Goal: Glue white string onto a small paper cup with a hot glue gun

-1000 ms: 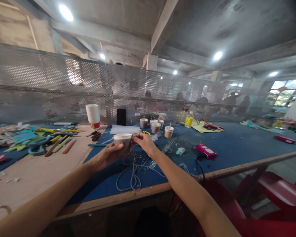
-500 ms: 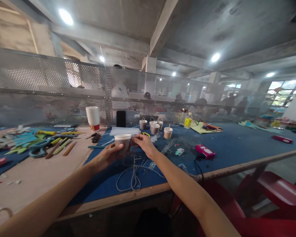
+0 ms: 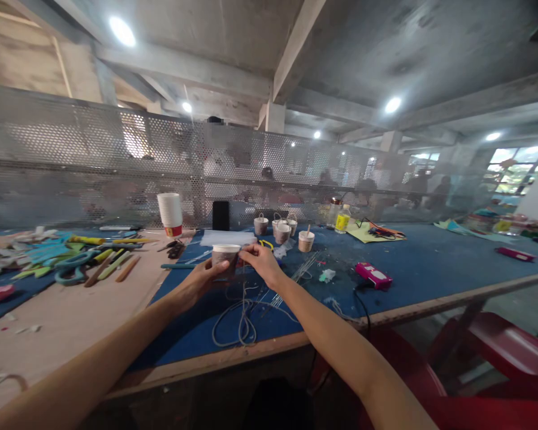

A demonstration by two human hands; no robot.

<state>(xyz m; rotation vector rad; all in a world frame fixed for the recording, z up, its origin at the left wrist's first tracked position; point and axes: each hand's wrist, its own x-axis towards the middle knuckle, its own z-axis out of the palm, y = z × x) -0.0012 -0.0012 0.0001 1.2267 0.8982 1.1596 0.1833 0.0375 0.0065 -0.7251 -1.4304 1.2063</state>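
Observation:
My left hand [image 3: 206, 278] is wrapped round a paper cup [image 3: 225, 255] with a white rim and a brownish-grey side, held upright above the blue table. At the cup's right side, the fingers of my right hand [image 3: 256, 258] are pinched together; what they grip is too small to make out, though a thin cord seems to hang below them. Loops of grey cord [image 3: 244, 325] lie on the table under my hands. Thin sticks or wires [image 3: 291, 280] are scattered beside the cord. Several similar small cups [image 3: 281, 232], some with cord handles, stand further back.
Scissors [image 3: 69, 272] and several tools lie left, by a stack of white paper cups [image 3: 169, 212]. A magenta device [image 3: 373, 276] with a black cable sits right. A yellow-labelled bottle [image 3: 342, 221] stands at the back, before a perforated metal screen [image 3: 170, 143]. Red chairs [image 3: 511, 343] are lower right.
The cup in my left hand has tilted slightly, so less of its inside shows. My right hand stays pinched at its side. The whole view has shifted a little.

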